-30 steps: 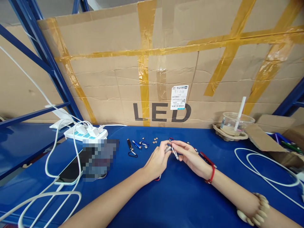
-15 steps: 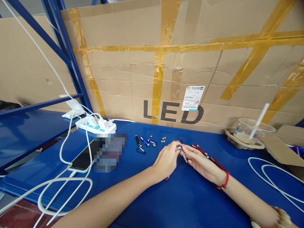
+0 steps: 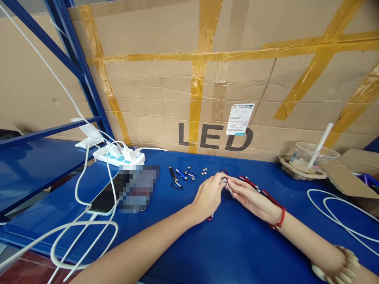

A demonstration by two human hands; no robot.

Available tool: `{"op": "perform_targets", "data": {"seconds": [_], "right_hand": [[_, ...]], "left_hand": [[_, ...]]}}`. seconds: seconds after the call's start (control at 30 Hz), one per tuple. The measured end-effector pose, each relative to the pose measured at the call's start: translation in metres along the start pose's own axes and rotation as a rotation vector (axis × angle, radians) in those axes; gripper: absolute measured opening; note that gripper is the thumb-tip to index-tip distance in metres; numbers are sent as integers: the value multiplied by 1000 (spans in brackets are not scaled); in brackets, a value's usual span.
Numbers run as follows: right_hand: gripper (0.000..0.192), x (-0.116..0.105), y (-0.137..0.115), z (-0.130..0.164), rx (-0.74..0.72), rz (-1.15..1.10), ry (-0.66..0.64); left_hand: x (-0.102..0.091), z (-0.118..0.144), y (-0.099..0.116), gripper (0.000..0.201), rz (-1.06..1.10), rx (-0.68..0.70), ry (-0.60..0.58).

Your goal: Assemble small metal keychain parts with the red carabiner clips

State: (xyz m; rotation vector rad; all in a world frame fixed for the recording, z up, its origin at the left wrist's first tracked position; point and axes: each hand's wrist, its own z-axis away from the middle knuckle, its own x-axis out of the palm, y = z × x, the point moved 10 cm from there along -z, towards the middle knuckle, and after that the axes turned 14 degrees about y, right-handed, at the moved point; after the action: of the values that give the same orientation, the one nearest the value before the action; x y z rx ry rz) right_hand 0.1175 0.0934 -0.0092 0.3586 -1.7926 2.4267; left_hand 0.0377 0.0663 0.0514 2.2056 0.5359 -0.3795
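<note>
I saw a small silver keychain flashlight (image 3: pixel 225 182) held just above the blue table (image 3: pixel 225 244), pinched between the left hand (image 3: pixel 209 196) and the right hand (image 3: pixel 250 199), both closed on it with their fingertips meeting at its body. I judged that the work on this piece was in the middle, because beside the hands several parts lay loose: the button cells (image 3: pixel 204 171), a black flashlight (image 3: pixel 172 174) and a blue flashlight (image 3: pixel 180 174). A few red pieces (image 3: pixel 260 192) waited just behind the right hand, and the power strip (image 3: pixel 120 157) stood well apart on the left.

button cells (image 3: pixel 204 171) ahead, bare tabletop (image 3: pixel 231 244) nearer
</note>
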Motion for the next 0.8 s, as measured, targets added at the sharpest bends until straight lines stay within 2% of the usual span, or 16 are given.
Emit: {"op": "perform_targets", "data": {"seconds": [0.27, 0.5, 0.8], "right_hand": [[20, -8, -13, -3, -109, 11, 16], [29, -19, -26, -9, -201, -10, 46], [33, -4, -23, 0, -176, 74, -92]], "left_hand": [[-1, -1, 1, 24, 25, -17, 6], [0, -1, -7, 18, 72, -109, 21], [5, -3, 1, 13, 94, 15, 9]]}}
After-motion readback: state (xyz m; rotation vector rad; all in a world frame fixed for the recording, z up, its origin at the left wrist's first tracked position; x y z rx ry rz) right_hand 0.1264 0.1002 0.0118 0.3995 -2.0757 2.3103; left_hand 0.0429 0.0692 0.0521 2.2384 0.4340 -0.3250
